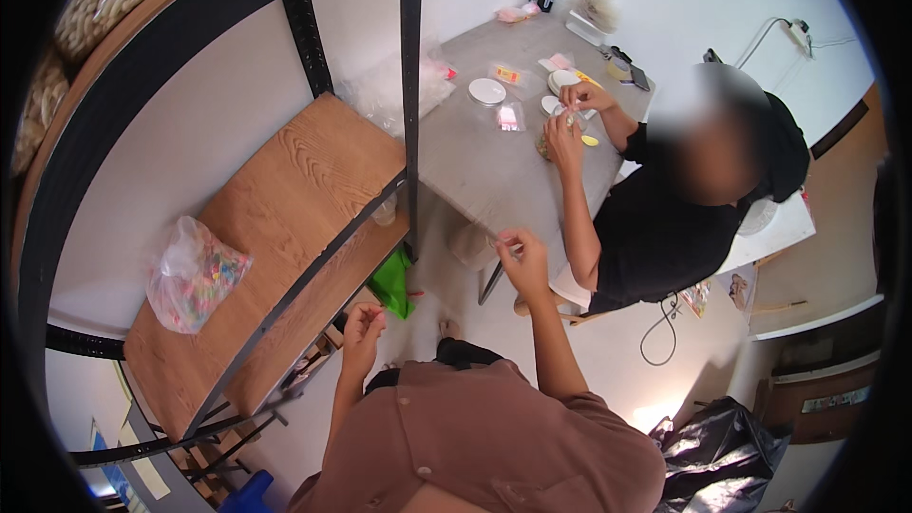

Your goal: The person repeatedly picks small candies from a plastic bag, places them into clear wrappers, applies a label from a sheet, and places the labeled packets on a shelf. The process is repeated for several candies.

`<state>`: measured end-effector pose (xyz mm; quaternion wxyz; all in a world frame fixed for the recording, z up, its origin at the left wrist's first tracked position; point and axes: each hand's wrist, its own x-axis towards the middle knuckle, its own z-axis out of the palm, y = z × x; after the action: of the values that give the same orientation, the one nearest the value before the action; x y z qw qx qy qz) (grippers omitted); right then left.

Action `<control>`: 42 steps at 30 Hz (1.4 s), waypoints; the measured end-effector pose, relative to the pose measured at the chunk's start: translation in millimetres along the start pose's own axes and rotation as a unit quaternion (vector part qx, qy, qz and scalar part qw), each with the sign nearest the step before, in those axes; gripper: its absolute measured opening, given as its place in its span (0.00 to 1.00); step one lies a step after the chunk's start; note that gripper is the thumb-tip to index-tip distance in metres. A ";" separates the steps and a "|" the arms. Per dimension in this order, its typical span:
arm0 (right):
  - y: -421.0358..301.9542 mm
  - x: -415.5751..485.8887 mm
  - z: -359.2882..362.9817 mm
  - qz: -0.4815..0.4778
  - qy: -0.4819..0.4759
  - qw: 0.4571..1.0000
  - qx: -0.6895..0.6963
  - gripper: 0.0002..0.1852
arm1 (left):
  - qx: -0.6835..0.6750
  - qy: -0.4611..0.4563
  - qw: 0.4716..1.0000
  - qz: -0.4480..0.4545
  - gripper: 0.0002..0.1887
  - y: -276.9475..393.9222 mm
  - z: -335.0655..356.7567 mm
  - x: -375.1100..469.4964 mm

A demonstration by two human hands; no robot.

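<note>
My left hand (pixel 363 330) is raised in front of my body, near the front edge of the wooden shelf board (pixel 306 157). Its fingers are curled in towards the thumb; whether anything small sits between them is not clear. My right hand (pixel 526 262) is at the near edge of the grey table (pixel 463 157), thumb and index fingertips close together. Any thin thing in that pinch is too blurred to make out. On the shelf board, to the left of my left hand, lies a clear plastic bag of colourful small wrapped pieces (pixel 199 278).
A person in black (pixel 662 228) sits at the table's right, both hands on a small jar (pixel 545 148). Round white lids (pixel 487 92), small packets (pixel 509 117) and a yellow spoon (pixel 589 141) lie there. A black rack post (pixel 411 85) rises between shelf and table; a black plastic bag (pixel 719 449) lies lower right.
</note>
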<state>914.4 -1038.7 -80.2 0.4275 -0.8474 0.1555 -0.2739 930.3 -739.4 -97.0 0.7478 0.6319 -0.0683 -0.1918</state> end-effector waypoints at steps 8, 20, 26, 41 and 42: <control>48.7 119.8 -48.1 -0.028 0.177 0.982 -0.059 0.06 | 0.034 0.032 0.998 0.052 0.04 7.2 51.2 44.9; 88.3 240.8 -72.3 -0.005 0.240 0.946 -0.219 0.08 | 0.080 0.085 0.993 0.026 0.06 -0.7 58.6 44.1; 102.9 265.3 -73.2 -0.023 0.175 0.928 -0.329 0.09 | 0.066 0.099 0.992 0.045 0.05 -0.1 54.7 45.1; 81.5 268.8 -88.6 -0.127 0.116 0.907 -0.385 0.10 | 0.095 0.119 0.987 0.059 0.05 -7.4 59.4 33.5; 69.3 262.8 -87.6 -0.141 0.173 0.900 -0.373 0.09 | 0.096 0.122 0.987 0.051 0.05 -8.7 59.3 29.7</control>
<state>1070.8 -1266.1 -6.8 0.0031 -0.8972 0.1965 -0.3955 935.4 -806.2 -98.2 0.6953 0.7151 -0.0266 -0.0672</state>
